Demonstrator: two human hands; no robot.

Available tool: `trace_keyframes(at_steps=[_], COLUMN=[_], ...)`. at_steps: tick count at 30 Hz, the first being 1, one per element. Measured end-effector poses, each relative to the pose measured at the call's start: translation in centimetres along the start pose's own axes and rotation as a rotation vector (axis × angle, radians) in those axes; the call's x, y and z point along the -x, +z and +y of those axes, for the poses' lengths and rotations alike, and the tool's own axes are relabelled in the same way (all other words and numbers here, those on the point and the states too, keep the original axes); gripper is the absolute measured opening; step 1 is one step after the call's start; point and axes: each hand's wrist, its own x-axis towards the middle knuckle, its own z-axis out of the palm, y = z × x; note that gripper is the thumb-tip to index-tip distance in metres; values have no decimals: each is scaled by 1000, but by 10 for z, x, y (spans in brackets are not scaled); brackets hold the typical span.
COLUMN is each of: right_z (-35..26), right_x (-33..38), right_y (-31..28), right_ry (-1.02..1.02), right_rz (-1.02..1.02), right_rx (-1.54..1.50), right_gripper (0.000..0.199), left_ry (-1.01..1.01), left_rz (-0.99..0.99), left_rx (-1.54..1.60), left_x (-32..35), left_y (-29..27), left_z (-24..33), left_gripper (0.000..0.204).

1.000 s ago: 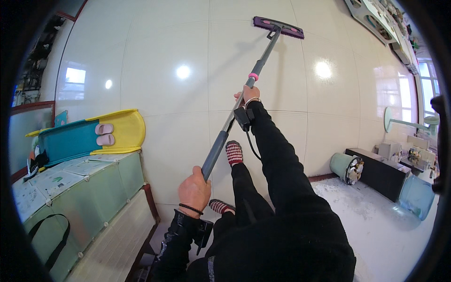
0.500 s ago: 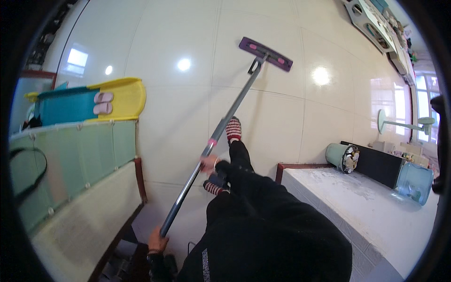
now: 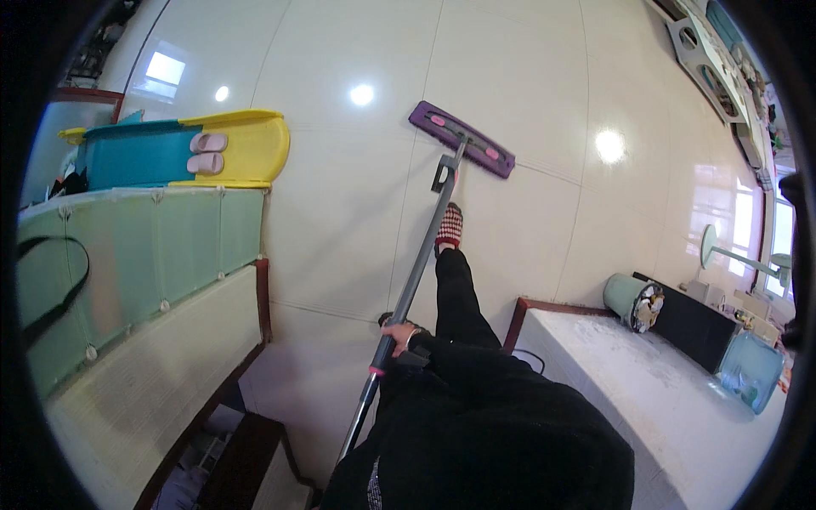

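Observation:
My right hand point(image 3: 399, 337) is wrapped round the grey pole point(image 3: 415, 276) of a flat mop, just above a pink ring on it. The pole slants from the lower middle up to the mop's purple head point(image 3: 442, 122), which lies flat on the shiny tiles ahead of me. A grey clip sits near the pole's far end. The lower end of the pole passes out of sight beside my black clothing, and my left hand is hidden there. One foot in a red and white patterned slipper point(image 3: 450, 226) stands close behind the mop head.
At left, pale pink slippers point(image 3: 207, 153) rest on a yellow and teal plastic slide point(image 3: 144, 153) beside a green-panelled barrier point(image 3: 178, 246). At right, a white ledge point(image 3: 629, 374) carries a green bin point(image 3: 625, 299), a black panel and a clear blue water jug point(image 3: 751, 374). A dark stairwell opens lower left.
The mop head has come nearer to me, and my right hand has drawn back with the pole. My left hand has gone out of sight. The view has shifted slightly.

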Motion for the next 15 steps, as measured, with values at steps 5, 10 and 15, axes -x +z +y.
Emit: trace_keyframes(at_steps=[5, 10, 15], right_z=[-202, -385, -482], right_x=[15, 61, 114], right_y=[-14, -6, -3], right_ry=[-451, -829, -993], right_rz=[97, 123, 190], right_rx=[-96, -157, -152], right_gripper=[15, 12, 24], left_ry=[162, 453, 721], left_rz=[51, 371, 519], left_rx=[145, 144, 171], left_x=[13, 55, 101], left_y=[-76, -197, -287], left_z=[180, 365, 524], left_gripper=[28, 37, 33])
